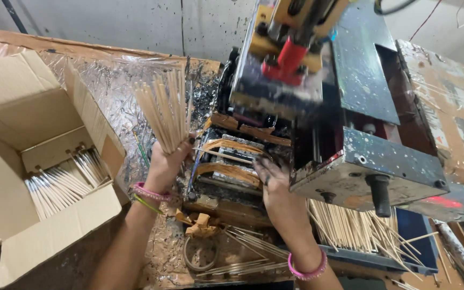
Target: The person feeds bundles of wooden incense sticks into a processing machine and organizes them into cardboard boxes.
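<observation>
Loose sticks (pixel 361 228) lie at the bench's near edge under the paint-spattered machine (pixel 350 107). The right hand (pixel 275 185) rests ahead, its fingers spread flat on the machine's feed tray (pixel 226 161). The left hand (pixel 165 164) grips a fanned stick bundle (pixel 165 110) upright. Left stands an open carton (pixel 17 123).

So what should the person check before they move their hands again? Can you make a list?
1. Left hand grips the bundle of thin sticks firmly: ok, sticks fan upward, none seen slipping.
2. Right hand rests at the stick slot of the machine: ok.
3. Right hand's fingers away from the red moving part: cannot tell, that part is blurred.
4. Cardboard box open, holding pale sticks: ok.
5. More sticks in the blue tray: ok, some stick out over its edge.
</observation>
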